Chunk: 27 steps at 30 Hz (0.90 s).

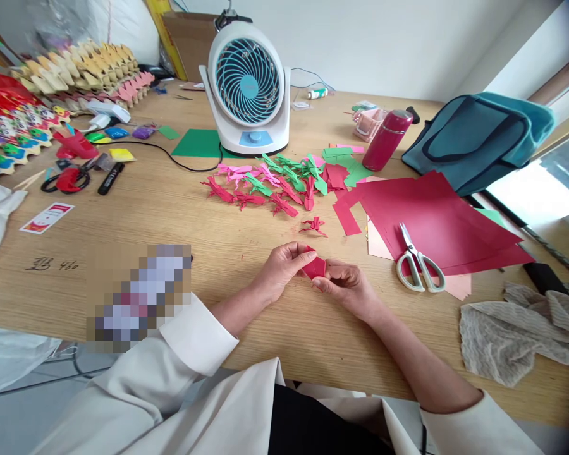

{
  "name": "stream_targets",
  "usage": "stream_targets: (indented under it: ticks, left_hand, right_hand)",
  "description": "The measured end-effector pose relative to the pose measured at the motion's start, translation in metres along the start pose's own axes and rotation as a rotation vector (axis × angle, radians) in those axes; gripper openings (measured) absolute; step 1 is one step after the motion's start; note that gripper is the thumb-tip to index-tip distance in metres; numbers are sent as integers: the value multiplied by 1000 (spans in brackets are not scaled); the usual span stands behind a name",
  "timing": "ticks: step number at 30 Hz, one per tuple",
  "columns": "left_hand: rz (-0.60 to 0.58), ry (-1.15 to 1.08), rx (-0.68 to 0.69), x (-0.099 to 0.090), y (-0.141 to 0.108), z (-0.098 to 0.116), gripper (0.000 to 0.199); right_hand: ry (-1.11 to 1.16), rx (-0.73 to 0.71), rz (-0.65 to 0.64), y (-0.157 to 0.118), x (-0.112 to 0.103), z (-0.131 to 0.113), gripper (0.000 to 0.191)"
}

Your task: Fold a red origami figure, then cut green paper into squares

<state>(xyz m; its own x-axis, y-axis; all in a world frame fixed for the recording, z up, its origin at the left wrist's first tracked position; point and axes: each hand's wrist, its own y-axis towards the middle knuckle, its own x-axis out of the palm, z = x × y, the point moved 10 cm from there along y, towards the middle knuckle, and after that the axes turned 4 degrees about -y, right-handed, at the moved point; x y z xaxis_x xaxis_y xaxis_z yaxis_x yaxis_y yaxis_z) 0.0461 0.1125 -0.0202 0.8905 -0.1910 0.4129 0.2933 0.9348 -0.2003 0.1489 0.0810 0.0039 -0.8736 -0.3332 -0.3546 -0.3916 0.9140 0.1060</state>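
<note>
A small piece of folded red paper (315, 268) is pinched between my two hands over the near middle of the table. My left hand (287, 265) grips its upper left side, thumb on top. My right hand (346, 284) holds the lower right corner between thumb and fingers. Just beyond them lies a red folded paper figure (315, 225) with thin legs. Farther back spreads a pile of red, pink and green folded paper figures (279, 180). Parts of the held paper are covered by my fingers.
To the right, scissors (420, 265) lie partly on large red paper sheets (436, 221). A red flask (386, 140) stands near a teal bag (478, 139). At the back is a white fan (249, 88). A crumpled cloth (507, 335) lies at right, a black marker (110, 179) at left.
</note>
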Motion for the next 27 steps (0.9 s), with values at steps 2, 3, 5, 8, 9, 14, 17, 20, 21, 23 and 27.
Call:
stream_targets:
  ticks: [2,3,5,8,9,14,17,20,21,23,27]
  left_hand:
    - [-37,27,-4,3,0,1,32]
    - [-58,67,15,4,0,3,31]
    - [-93,167,53,7,0,6,30]
    - [-113,237,26,8,0,2,28]
    - [-116,229,4,7,0,0,27]
    - [-152,179,-52,10,-2,-8,23]
    - [-128,199,-12,9,-2,-5,21]
    - [-73,263,53,5,-2,2,21]
    - [-60,281,68,5,-1,4,21]
    - [-59,289,73,5,-2,6,23]
    - [-146,226,49,12,-2,8,25]
  right_hand:
    - [-28,0,-7,-1,2,1,49]
    - [-44,-1,-12,-1,4,1,49]
    - [-70,-9,-21,-1,6,0,48]
    - [-98,-8,-13,-1,6,-1,46]
    - [-98,-6,-12,-1,6,-1,45]
    - [-80,-5,-13,-2,6,-2,41]
    - [-112,-11,-4,-2,5,-2,42]
    - [-118,-20,-11,-1,5,-2,43]
    - [-116,-20,-16,-1,5,-2,43]
    - [-111,-22,-26,-1,6,-2,44]
    - [-104,-19,-30,-1,5,-3,44]
